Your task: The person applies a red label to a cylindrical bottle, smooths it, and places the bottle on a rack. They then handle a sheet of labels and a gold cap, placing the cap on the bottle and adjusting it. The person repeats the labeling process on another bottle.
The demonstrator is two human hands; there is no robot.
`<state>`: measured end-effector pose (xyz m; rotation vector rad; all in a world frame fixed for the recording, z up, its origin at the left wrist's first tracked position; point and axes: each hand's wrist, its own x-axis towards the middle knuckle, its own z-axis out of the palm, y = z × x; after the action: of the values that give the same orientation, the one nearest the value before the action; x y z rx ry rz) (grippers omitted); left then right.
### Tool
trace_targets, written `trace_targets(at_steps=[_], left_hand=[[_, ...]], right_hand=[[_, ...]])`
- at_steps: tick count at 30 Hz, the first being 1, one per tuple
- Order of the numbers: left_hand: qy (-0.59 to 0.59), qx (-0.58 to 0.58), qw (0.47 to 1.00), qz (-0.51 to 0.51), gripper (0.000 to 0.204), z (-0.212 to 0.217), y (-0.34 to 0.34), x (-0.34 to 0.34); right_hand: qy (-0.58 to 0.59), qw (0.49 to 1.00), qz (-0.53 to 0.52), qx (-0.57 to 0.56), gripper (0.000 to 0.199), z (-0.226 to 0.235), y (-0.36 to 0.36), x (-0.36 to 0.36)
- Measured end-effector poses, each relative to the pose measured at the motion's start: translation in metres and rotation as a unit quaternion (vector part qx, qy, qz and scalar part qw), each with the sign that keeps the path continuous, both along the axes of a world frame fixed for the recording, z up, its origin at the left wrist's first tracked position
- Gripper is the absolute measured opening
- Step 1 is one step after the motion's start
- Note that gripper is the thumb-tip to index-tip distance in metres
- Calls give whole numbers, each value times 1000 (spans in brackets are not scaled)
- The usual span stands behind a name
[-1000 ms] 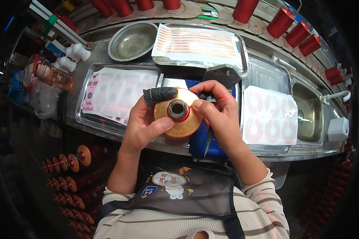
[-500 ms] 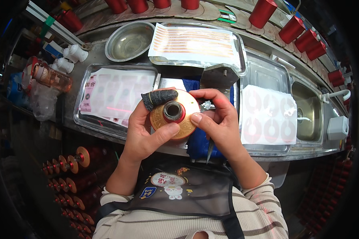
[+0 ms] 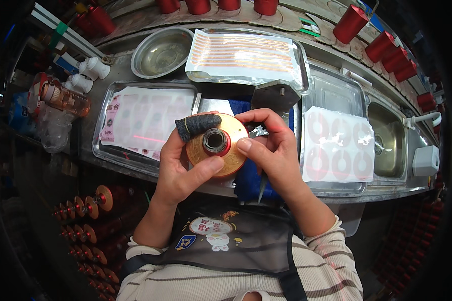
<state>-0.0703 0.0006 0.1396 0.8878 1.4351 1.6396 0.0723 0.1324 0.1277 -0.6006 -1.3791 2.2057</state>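
Stainless-steel worktop [image 3: 118, 70] spans the station ahead of you, with a slatted conveyor [image 3: 286, 15] carrying red cylinders [image 3: 349, 25] along its far side. On the worktop, a sheet of ring-shaped labels [image 3: 339, 143] lies to your right; a royal-blue cloth [image 3: 246, 180] lies near the front edge.

Location: the round, red-rimmed bottle with a gold-coloured embossed shoulder [image 3: 233, 154] is between your hands at the worktop's front edge, its dark, open threaded neck [image 3: 216, 141] facing up toward you.

Finger state: your left hand [image 3: 176, 168] grips the bottle's left side — thumb on the shoulder beside the neck, one finger in a charcoal knitted finger sleeve [image 3: 198, 126] laid across the far left part. Its other fingers are mostly hidden. Your right hand [image 3: 276, 150] pinches the right rim, thumb pad on the gold face and forefinger curled at the far edge.

Handling: expect a rigid, fairly heavy piece (the lower body is out of sight, so weight is a judgement). Its smooth, shiny shoulder may slip under bare skin, and the finish may scratch. Take hold around the outer wall with opposed fingers — avoid loading the neck lip, probably the part most easily chipped.
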Motion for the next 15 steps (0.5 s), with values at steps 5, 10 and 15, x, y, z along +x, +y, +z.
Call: trace_targets(at_steps=[5,10,15], left_hand=[[-13,43,999,-10,56,-4,0,-1],[-18,33,999,-12,57,-2,1,1],[-8,74,996,-45,64,-12,-2,-7]], right_hand=[[7,999,-32,-18,29,-5,-5,-9],[-30,998,-58,-24,20,-15,16,-5],[53,957,-137,-251,30,-11,36,19]])
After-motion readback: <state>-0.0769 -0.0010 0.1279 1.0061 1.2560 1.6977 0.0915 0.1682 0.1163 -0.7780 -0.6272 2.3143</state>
